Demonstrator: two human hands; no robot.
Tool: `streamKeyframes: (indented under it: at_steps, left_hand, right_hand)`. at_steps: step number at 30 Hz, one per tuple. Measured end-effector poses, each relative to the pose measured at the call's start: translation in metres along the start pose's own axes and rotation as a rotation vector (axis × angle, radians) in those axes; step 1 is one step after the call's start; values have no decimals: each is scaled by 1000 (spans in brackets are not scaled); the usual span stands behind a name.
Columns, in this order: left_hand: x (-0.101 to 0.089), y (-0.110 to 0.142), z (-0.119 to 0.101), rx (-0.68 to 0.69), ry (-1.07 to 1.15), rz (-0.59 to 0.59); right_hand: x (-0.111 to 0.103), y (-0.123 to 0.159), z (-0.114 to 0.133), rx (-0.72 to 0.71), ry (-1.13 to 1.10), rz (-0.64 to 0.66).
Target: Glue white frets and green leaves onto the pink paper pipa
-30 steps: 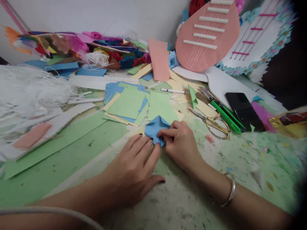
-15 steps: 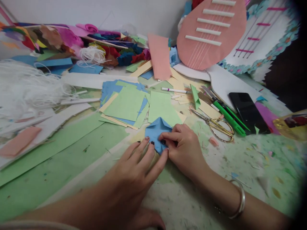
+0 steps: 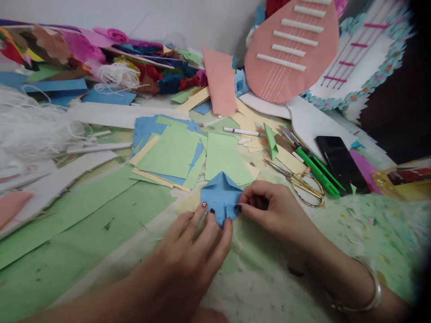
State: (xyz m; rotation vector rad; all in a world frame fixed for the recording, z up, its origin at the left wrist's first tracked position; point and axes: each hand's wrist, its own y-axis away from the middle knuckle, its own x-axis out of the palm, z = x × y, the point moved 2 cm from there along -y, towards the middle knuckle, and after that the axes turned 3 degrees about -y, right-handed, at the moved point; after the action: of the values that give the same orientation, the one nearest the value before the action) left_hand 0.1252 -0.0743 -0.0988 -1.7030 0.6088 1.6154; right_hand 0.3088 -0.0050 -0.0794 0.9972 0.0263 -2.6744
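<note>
A small blue sheet of paper (image 3: 220,194) lies on the table, with folded flaps at its top corners and a small flap at its lower right. My left hand (image 3: 191,249) rests with spread fingers, their tips pressing the paper's lower edge. At the paper's right edge, my right hand (image 3: 269,206) pinches the side between thumb and forefinger. Just beyond the blue piece are green paper sheets (image 3: 170,150), stacked over cream and blue ones. Another green sheet (image 3: 222,154) lies beside that stack.
To the right lie gold-handled scissors (image 3: 305,186), a green cutter (image 3: 316,172) and a black phone (image 3: 341,163). White string (image 3: 37,121) is heaped at the left. A pink lute-shaped cutout (image 3: 286,56) leans at the back. Scraps dot the green-stained table (image 3: 111,251).
My right hand has shifted from the paper's lower middle to its right edge. The left fingers still press the lower part. The whole view has moved slightly.
</note>
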Motion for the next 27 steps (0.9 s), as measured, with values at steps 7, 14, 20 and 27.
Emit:
streamKeyframes:
  at_steps: [7, 14, 20, 27]
  left_hand:
    - [-9, -3, 21, -14, 134, -161]
    - [-2, -21, 57, -203, 413, -252]
    - [-1, -34, 59, -272, 511, -29]
    - [-3, -44, 56, -324, 452, 46]
  right_hand:
    - [7, -2, 1, -30, 103, -7]
    - [7, 0, 2, -47, 126, 0]
    - [10, -1, 2, -87, 132, -17]
    - [13, 1, 3, -104, 166, -50]
